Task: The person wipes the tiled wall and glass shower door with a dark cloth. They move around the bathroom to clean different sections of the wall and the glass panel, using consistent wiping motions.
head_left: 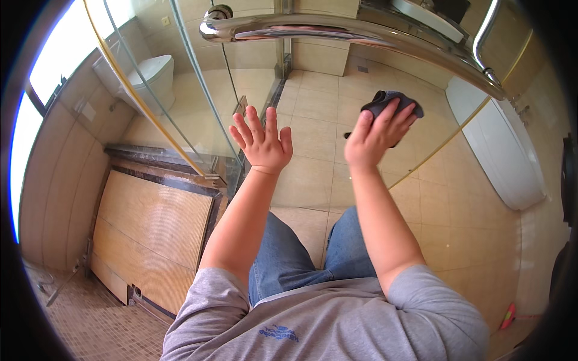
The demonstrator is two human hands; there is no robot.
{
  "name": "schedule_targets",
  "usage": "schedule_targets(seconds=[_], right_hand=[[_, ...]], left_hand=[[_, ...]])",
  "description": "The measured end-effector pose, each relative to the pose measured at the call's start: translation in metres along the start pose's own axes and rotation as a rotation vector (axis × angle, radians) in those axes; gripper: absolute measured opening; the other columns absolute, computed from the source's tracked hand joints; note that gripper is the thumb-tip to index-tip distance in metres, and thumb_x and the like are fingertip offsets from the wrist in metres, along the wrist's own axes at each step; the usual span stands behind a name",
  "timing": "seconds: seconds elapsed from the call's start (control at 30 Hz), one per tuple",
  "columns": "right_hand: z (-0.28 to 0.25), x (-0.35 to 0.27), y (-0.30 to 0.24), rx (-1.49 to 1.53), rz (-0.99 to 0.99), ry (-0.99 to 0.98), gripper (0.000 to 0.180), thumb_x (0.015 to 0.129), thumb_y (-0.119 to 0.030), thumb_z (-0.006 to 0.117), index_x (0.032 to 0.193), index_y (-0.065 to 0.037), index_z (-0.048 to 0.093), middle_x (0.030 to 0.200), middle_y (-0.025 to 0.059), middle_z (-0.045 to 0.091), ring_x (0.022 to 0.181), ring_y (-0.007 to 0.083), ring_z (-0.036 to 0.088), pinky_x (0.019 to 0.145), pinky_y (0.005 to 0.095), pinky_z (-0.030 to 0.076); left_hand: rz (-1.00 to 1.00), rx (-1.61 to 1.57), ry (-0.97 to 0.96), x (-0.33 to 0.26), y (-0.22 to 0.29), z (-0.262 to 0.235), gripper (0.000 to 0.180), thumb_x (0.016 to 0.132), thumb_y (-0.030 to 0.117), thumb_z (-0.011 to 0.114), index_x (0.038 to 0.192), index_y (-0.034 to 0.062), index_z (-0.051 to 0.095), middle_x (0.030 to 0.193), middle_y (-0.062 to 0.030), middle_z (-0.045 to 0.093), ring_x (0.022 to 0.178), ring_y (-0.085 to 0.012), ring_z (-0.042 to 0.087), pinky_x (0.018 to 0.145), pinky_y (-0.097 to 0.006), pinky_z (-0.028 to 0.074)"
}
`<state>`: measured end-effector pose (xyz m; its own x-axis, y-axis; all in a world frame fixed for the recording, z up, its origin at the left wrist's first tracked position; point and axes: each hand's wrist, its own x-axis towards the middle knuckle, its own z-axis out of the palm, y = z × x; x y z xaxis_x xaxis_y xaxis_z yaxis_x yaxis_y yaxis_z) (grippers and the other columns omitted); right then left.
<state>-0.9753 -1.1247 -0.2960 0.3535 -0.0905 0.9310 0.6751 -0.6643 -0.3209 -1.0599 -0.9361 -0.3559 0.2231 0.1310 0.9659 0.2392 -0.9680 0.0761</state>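
Note:
My right hand (372,139) is closed on a crumpled dark grey cloth (407,98), pressing it flat with the fingers on top. Around it spreads a clear glass panel (443,142), its lower edge a yellowish line; whether the cloth touches the glass I cannot tell for certain. To the left, my left hand (264,144) is raised with its fingers spread and nothing in it. Beyond both hands a thick chrome bar handle (343,29) runs across the top.
On the left stand more glass panes (201,78), with a white toilet (158,75) behind them. Below lies a ribbed tan floor slab (150,219) with a dark stone border. A white bathtub (497,156) sits at the right. Beige tiles (304,156) cover the floor.

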Motion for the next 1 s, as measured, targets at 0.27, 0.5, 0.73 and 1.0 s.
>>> schedule_targets(seconds=[0.27, 0.5, 0.73, 1.0], right_hand=[[0.004, -0.039, -0.079, 0.125, -0.286, -0.479, 0.057, 0.096, -0.052, 0.042, 0.145, -0.022, 0.044, 0.158, 0.0165, 0.02, 0.138, 0.0489, 0.022, 0.104, 0.0717, 0.01], [-0.037, -0.021, -0.084, 0.383, -0.15, -0.783, 0.062, 0.099, -0.056, 0.025, 0.151, -0.022, 0.03, 0.16, 0.0155, 0.012, 0.144, 0.0465, 0.008, 0.112, 0.0614, 0.002], [-0.06, 0.009, -0.052, 0.969, -0.058, -0.608, 0.057, 0.1, -0.043, 0.04, 0.14, -0.003, 0.044, 0.144, 0.0212, 0.042, 0.132, 0.0423, 0.039, 0.108, 0.0519, 0.027], [-0.025, 0.009, 0.049, -0.014, -0.297, -0.164, 0.049, 0.094, -0.035, 0.054, 0.142, -0.023, 0.048, 0.156, 0.0097, 0.029, 0.146, 0.0368, 0.014, 0.117, 0.0502, 0.004]], left_hand=[[-0.041, -0.02, -0.017, -0.006, -0.004, -0.005, 0.053, 0.094, 0.034, 0.046, 0.139, 0.0049, 0.045, 0.156, -0.0211, 0.023, 0.144, -0.0459, 0.013, 0.115, -0.057, 0.004], [-0.198, -0.481, 0.182, 0.016, 0.038, -0.066, 0.046, 0.086, -0.001, 0.059, 0.13, -0.0023, 0.049, 0.137, -0.023, 0.045, 0.128, -0.0363, 0.041, 0.102, -0.042, 0.038], [-0.18, -0.271, -0.17, 0.044, 0.093, -0.044, 0.064, 0.087, 0.029, 0.059, 0.14, -0.0011, 0.039, 0.147, -0.0219, 0.032, 0.131, -0.0419, 0.033, 0.109, -0.05, 0.028], [-0.173, -0.012, -0.161, 0.015, 0.049, -0.013, 0.08, 0.088, 0.043, 0.053, 0.148, -0.0028, 0.026, 0.155, -0.0278, 0.015, 0.143, -0.0511, 0.007, 0.113, -0.062, 0.001]])
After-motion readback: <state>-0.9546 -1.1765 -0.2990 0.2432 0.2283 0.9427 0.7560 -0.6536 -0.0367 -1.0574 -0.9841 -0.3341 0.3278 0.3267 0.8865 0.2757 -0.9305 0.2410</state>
